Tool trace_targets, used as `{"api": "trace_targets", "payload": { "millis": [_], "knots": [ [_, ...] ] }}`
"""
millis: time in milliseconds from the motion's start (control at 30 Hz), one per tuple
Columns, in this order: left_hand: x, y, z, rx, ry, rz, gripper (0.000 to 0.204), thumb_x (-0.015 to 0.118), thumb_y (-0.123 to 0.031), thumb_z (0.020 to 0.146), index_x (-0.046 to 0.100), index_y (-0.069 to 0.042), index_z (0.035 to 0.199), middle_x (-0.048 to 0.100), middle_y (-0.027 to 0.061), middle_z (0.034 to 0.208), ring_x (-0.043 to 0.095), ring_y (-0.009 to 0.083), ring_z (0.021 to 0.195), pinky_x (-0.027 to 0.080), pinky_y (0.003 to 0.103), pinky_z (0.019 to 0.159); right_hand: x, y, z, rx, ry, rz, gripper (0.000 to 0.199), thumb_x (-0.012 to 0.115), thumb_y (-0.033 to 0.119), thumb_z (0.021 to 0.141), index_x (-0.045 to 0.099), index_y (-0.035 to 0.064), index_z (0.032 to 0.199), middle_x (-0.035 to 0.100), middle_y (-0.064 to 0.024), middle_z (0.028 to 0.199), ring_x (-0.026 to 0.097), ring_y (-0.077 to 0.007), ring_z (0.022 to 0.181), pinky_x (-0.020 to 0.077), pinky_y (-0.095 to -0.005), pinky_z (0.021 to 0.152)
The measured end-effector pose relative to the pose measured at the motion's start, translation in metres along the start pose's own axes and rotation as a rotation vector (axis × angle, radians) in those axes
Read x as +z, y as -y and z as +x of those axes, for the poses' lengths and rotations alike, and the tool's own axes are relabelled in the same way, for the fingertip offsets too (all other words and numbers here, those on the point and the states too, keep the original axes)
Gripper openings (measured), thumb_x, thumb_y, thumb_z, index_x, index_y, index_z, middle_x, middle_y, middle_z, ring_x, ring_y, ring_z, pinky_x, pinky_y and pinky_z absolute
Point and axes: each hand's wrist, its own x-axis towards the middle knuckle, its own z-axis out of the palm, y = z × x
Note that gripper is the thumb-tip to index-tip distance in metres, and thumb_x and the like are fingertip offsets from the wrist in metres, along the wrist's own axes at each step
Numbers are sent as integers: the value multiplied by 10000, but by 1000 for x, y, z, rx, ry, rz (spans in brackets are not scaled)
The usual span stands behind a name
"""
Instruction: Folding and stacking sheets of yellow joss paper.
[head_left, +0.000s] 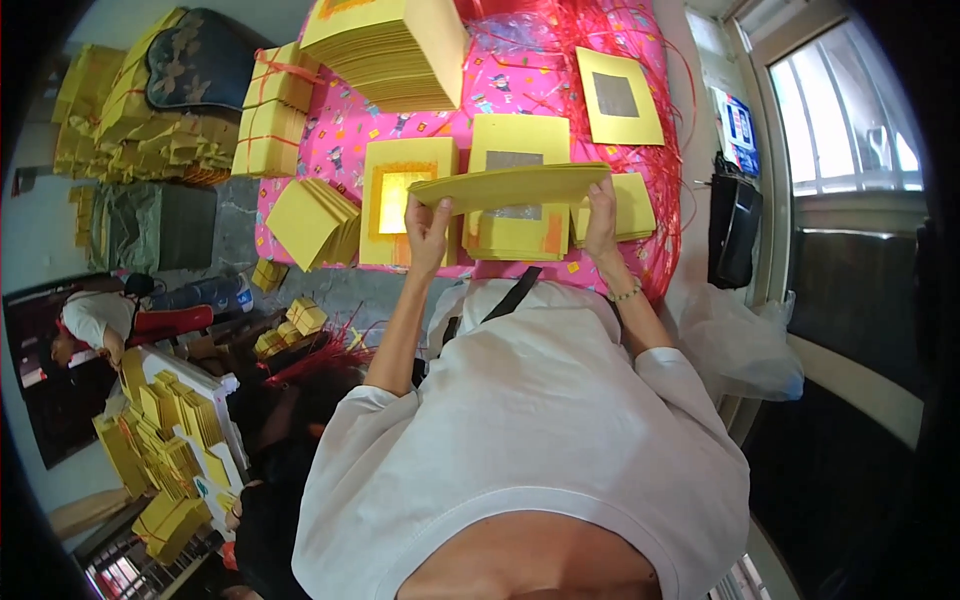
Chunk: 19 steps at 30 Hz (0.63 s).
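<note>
My left hand [428, 235] and my right hand [600, 222] grip the two ends of a thin sheaf of yellow paper [510, 187], tilted so that its long edge faces me. Beneath it lies a yellow paper stack with a silver square [518, 240], partly covered by the sheaf. Left of that sits a stack with a gold square in an orange border [393, 205], close to my left hand. Beside my right hand is another yellow stack [635, 207]. A fanned yellow stack [312, 222] rests at the table's left edge.
On the pink patterned table cover [490, 90] stand a tall yellow stack [390, 55], red-tied bundles [272, 115] and a silver-squared sheet [615, 95]. Loose red plastic strips [675, 200] trail along the right edge. At left, another person [98, 315] is by a table of yellow bundles [170, 430].
</note>
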Motion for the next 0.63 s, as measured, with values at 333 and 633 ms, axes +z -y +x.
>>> {"api": "trace_targets", "payload": {
  "millis": [333,633],
  "knots": [
    [8,-12,6,19,45,-11,257,544,-89,953,478,-16,1190,573,60,1114,530,136,1033,416,282,900,11,24,3,-21,-70,-3,289,385,175,934,489,-19,1120,530,-63,1020,471,-139,957,380,-277,882],
    [10,1,8,7,82,-27,318,522,-101,968,441,-28,1266,563,68,1146,520,140,1061,409,281,925,-5,3,2,-2,-58,-37,272,380,195,950,494,-3,1098,533,-56,982,470,-125,912,387,-263,844]
  ]
}}
